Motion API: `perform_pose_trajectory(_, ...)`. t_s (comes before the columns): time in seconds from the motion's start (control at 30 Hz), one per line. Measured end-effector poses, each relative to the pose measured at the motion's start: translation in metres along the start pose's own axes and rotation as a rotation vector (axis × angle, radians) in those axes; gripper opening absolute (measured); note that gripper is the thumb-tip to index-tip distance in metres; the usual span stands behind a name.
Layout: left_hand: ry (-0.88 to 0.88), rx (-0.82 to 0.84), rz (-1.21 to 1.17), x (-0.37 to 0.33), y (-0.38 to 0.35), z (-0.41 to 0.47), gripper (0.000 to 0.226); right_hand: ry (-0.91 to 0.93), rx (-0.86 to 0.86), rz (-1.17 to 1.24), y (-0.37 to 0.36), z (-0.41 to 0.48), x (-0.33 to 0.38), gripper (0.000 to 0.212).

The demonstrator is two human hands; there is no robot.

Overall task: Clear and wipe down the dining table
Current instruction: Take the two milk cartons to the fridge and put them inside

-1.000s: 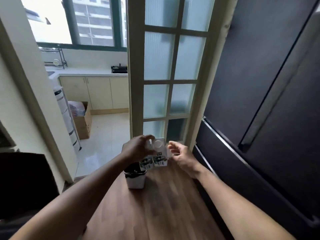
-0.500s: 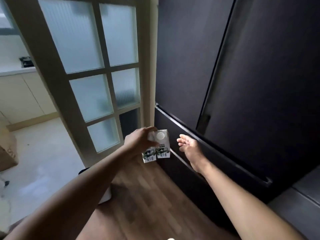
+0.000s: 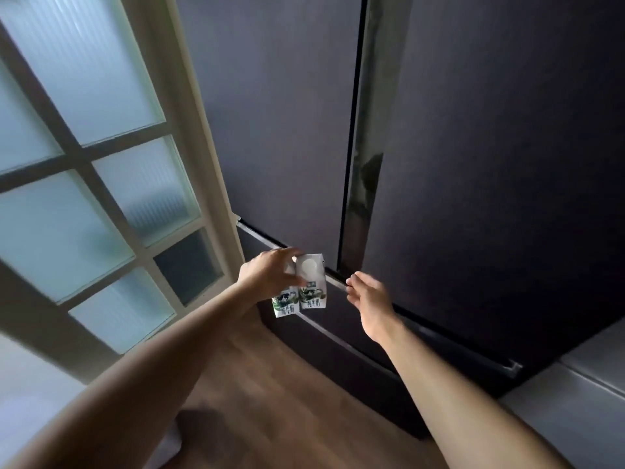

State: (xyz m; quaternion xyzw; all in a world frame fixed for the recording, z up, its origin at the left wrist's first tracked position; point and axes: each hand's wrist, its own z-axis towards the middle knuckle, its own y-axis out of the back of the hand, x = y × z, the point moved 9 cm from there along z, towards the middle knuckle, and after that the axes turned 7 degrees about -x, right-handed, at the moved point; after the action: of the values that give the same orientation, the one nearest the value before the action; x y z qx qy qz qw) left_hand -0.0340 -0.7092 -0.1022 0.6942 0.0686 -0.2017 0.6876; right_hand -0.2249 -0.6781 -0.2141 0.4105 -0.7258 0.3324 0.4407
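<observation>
Plainly, the left hand [image 3: 265, 274] grips two small milk cartons [image 3: 313, 292] from above, fingers curled over their tops, and holds them side by side in the air before the lower part of a dark fridge [image 3: 287, 130]. The right-hand carton shows a round white seal on its slanted top. The other carton's top is hidden under the fingers, so only its printed lower half shows. The print is a green picture with a few characters beneath, too small to read with any certainty. The right hand [image 3: 372, 299] holds nothing; its fingers are loosely bent, and the fingertips [image 3: 351, 282] lie at the bottom edge of the upper fridge doors, near the seam between them. Whether they touch that edge cannot be told, since the dark surface swallows the outline. A glossy strip [image 3: 367, 130] runs up between the two doors and carries a blurred reflection. To the left stands a pale-framed door with frosted glass panes [image 3: 101, 164], its top and left side cut off by the frame. Wooden floor [image 3: 270, 384] lies below. At the bottom edge a white object [image 3: 170, 446] peeks out from behind the left forearm, mostly covered and not identifiable. A grey surface [image 3: 575, 401] fills the lower right corner, cropped.
</observation>
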Motion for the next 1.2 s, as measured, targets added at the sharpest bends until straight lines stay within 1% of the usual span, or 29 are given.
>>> perform_pose_trajectory(0.07,-0.013,0.034,0.003,-0.001,-0.016,0.015,0.065,-0.063,-0.057,0.052,0.007,0.015,-0.014,0.035)
perform_pose_trajectory(0.13,-0.020,0.062,0.018,0.002,-0.029,0.027,0.064,-0.123,-0.106,0.122,0.012,0.026,-0.026,0.036)
perform_pose_trajectory(0.3,-0.053,0.137,0.027,0.012,-0.056,0.068,0.065,-0.250,-0.218,0.289,0.012,0.054,-0.057,0.047)
perform_pose_trajectory(0.47,-0.156,0.251,0.058,0.017,-0.085,0.103,0.066,-0.310,-0.360,0.510,0.004,0.077,-0.078,0.059)
perform_pose_trajectory(0.73,-0.365,0.416,0.096,0.031,-0.116,0.151,0.065,-0.269,-0.588,0.890,-0.010,0.105,-0.090,0.065)
perform_pose_trajectory(0.83,-0.427,0.457,0.080,0.032,-0.122,0.162,0.062,-0.237,-0.623,1.024,-0.016,0.111,-0.089,0.058)
perform_pose_trajectory(0.87,-0.442,0.469,0.078,0.032,-0.124,0.164,0.062,-0.230,-0.625,1.059,-0.017,0.112,-0.088,0.060)
perform_pose_trajectory(0.93,-0.480,0.493,0.088,0.031,-0.127,0.164,0.063,-0.227,-0.634,1.114,-0.019,0.111,-0.088,0.077)
perform_pose_trajectory(1.07,-0.535,0.499,0.078,0.031,-0.127,0.160,0.061,-0.177,-0.628,1.134,-0.019,0.113,-0.089,0.097)
perform_pose_trajectory(1.13,-0.554,0.504,0.060,0.033,-0.126,0.156,0.060,-0.172,-0.640,1.126,-0.020,0.112,-0.091,0.099)
perform_pose_trajectory(1.2,-0.564,0.507,0.056,0.035,-0.127,0.152,0.061,-0.154,-0.617,1.124,-0.021,0.109,-0.089,0.105)
